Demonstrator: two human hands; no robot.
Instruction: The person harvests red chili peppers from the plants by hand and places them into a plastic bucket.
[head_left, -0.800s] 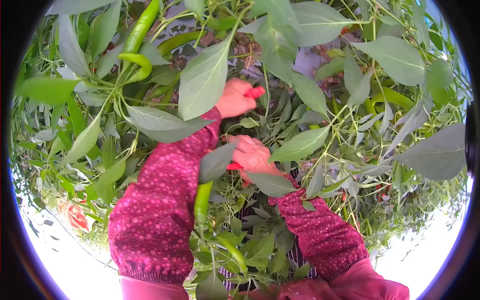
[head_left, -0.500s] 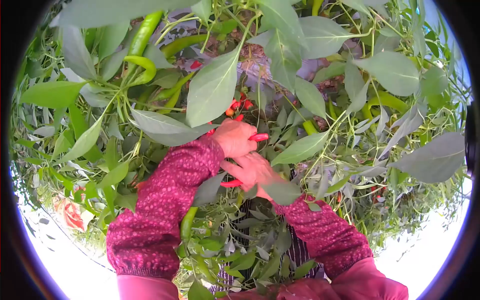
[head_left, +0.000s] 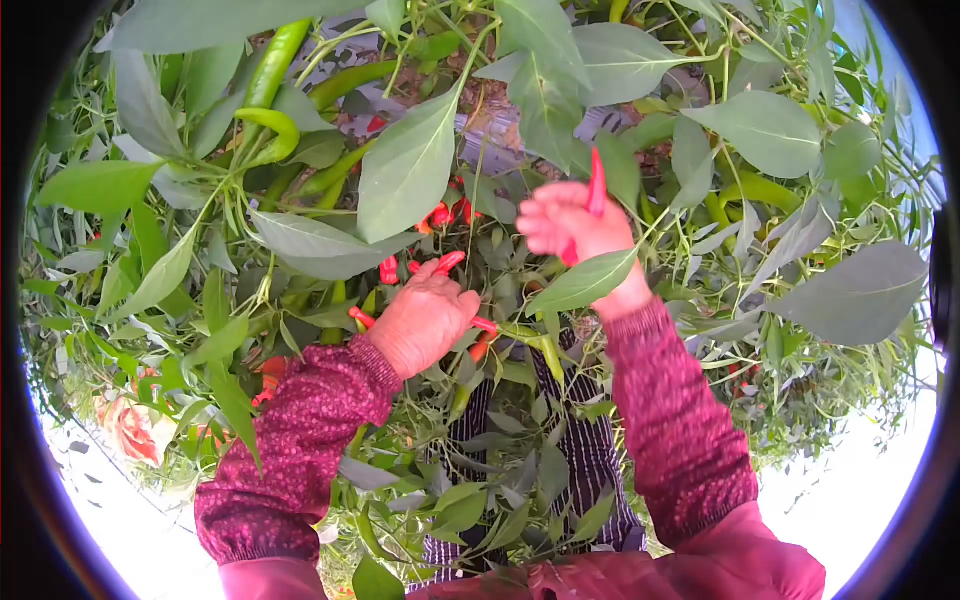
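My left hand (head_left: 425, 318) is closed among the stems at the centre, back of the hand up, with red peppers showing around its fingers. Just past its fingertips is a red pepper (head_left: 450, 262), and more red peppers (head_left: 440, 214) hang beyond. To the right and higher, my right hand (head_left: 578, 225) is raised with its fingers curled. A red pepper (head_left: 597, 180) sticks up out of it, and another red tip shows at the palm. A green leaf (head_left: 583, 283) covers part of the right wrist.
Large leaves (head_left: 412, 160) hang in front of the hands. Green peppers (head_left: 277, 65) are at the upper left, and another green pepper (head_left: 762, 190) is at the right. A pinkish-orange flower shape (head_left: 135, 428) lies at the lower left. Striped cloth (head_left: 580, 460) shows below the hands.
My hands were close together and have parted. The right one has moved up and right with red peppers, while the left has shifted down and left.
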